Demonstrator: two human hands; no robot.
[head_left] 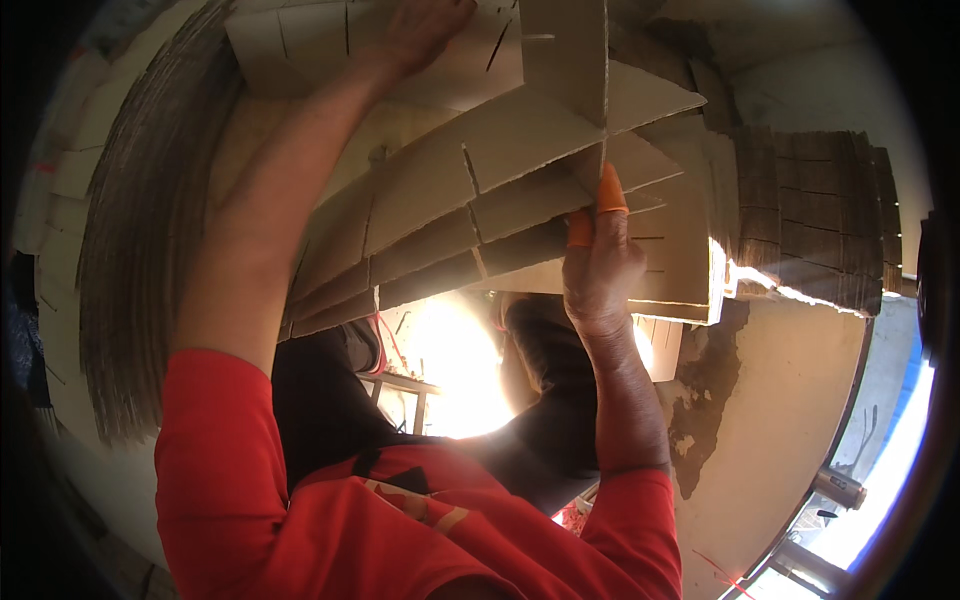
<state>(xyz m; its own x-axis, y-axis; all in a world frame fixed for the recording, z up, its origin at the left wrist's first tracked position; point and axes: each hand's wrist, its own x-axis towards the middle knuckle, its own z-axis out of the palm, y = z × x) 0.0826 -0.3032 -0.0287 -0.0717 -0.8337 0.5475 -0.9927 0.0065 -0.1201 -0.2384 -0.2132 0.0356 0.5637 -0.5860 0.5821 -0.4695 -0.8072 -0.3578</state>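
Note:
My right hand (605,262) wears orange finger covers on two fingers. It pinches an upright slotted cardboard strip (563,70) where that strip crosses several long slotted cardboard strips (420,205). Those long strips fan out to the left, one below another, above my lap. At the top edge my left hand (428,30) reaches far forward over another pale slotted cardboard sheet (300,45). The picture's edge cuts off part of its fingers, so its grip is unclear.
A tall stack of cardboard strips (150,220) stands at the left. More stacked slotted cardboard (810,215) sits at the right, beside a pale surface with a dark stain (710,400). Bright light glares between my legs, near a metal frame (400,383).

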